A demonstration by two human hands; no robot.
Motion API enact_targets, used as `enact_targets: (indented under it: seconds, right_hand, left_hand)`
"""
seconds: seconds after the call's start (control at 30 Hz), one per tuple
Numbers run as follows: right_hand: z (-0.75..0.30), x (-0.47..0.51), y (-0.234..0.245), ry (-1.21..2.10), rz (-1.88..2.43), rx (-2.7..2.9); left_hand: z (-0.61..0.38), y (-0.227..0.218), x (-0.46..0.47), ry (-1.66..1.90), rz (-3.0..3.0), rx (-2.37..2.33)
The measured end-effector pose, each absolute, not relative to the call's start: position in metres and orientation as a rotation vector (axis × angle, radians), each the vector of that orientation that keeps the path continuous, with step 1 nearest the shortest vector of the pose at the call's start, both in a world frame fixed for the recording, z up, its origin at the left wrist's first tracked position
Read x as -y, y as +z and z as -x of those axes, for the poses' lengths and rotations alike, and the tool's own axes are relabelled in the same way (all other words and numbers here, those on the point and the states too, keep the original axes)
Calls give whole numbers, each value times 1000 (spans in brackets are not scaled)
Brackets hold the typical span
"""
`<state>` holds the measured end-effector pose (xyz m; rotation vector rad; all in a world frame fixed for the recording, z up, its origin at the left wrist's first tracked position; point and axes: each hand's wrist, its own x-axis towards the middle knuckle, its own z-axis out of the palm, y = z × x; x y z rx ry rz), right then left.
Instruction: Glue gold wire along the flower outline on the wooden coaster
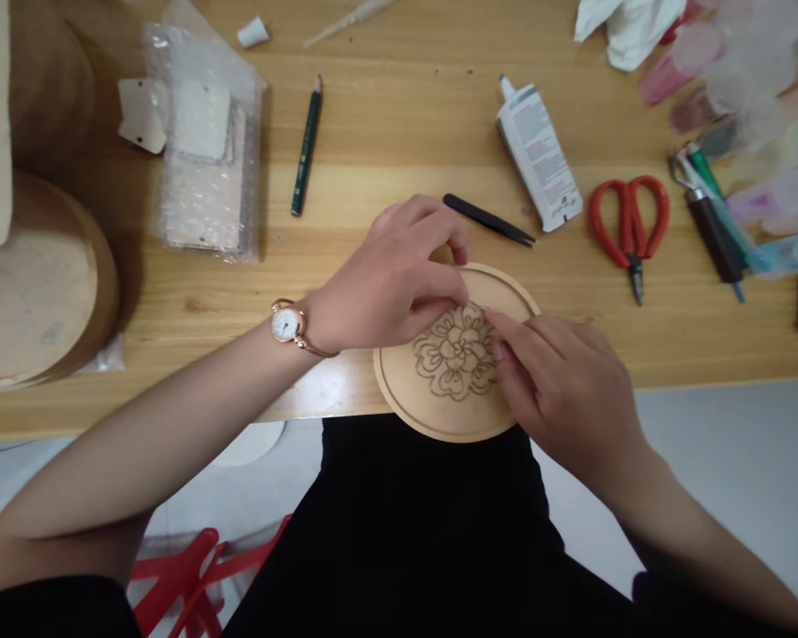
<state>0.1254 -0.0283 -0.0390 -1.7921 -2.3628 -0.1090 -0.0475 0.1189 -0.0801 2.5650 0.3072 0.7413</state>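
Observation:
A round wooden disc (439, 403) with a drawn flower pattern (456, 354) lies at the table's front edge, partly overhanging it. My left hand (392, 279), a watch on its wrist, rests on the disc's upper left, fingers curled and pinched at the flower's top. My right hand (565, 381) lies on the disc's right side, its fingertips pressed together on the flower's right edge. What the fingertips hold, if anything, is too small to see.
Black tweezers (488, 220), a white glue bottle (538, 155) and red scissors (629, 221) lie behind the disc. A green pencil (306, 146) and a bubble-wrap pack (203, 151) sit left. Wooden rounds (36, 292) stand far left; coloured petals (758, 80) and tools (711, 221) far right.

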Motion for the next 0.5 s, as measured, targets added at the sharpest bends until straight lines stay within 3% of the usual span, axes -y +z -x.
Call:
enact_targets:
  seconds: [0.5]
  right_hand:
    - [-124, 26, -36, -130, 1817, 2398]
  left_hand:
    - [49, -78, -119, 732, -2565, -281]
